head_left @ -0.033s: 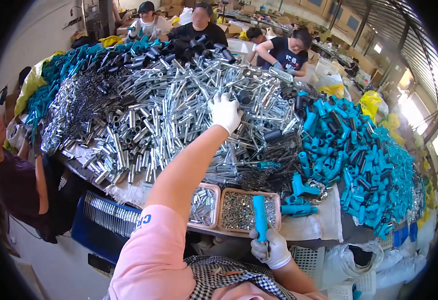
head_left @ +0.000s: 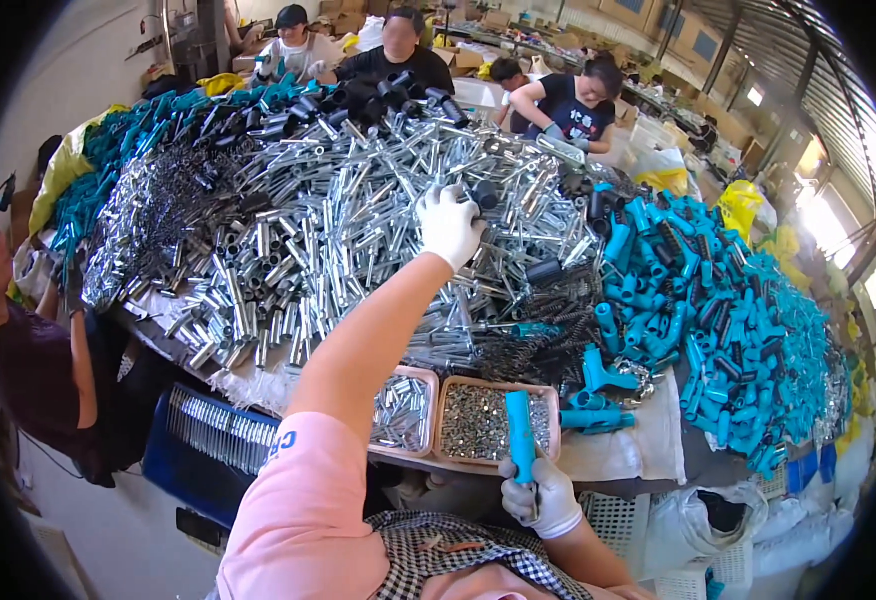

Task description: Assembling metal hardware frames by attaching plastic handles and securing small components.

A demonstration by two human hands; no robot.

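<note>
My left hand point(head_left: 448, 228), in a white glove, reaches far into the heap of shiny metal tubes and rods point(head_left: 358, 250). Its fingers are bent down onto the metal beside a black cylinder point(head_left: 486, 195); what they grip is hidden. Near my body, my right hand point(head_left: 543, 495), gloved in greyish white, is closed round the lower end of a teal pistol-shaped part point(head_left: 520, 430). This part stands upright over the edge of a pink tray of small metal pieces point(head_left: 468, 425). Another pink tray point(head_left: 408, 405) of short metal pins adjoins it.
Teal pistol-shaped parts point(head_left: 728, 340) are piled at right, with dark springs point(head_left: 528, 350) beside the metal. A blue crate point(head_left: 183, 455) stands below the table's left edge. Several people work around the table, one in maroon point(head_left: 38, 370) at left. White sacks point(head_left: 788, 530) lie lower right.
My left forearm has shifted very slightly to the left. The right hand and its teal part stay where they were.
</note>
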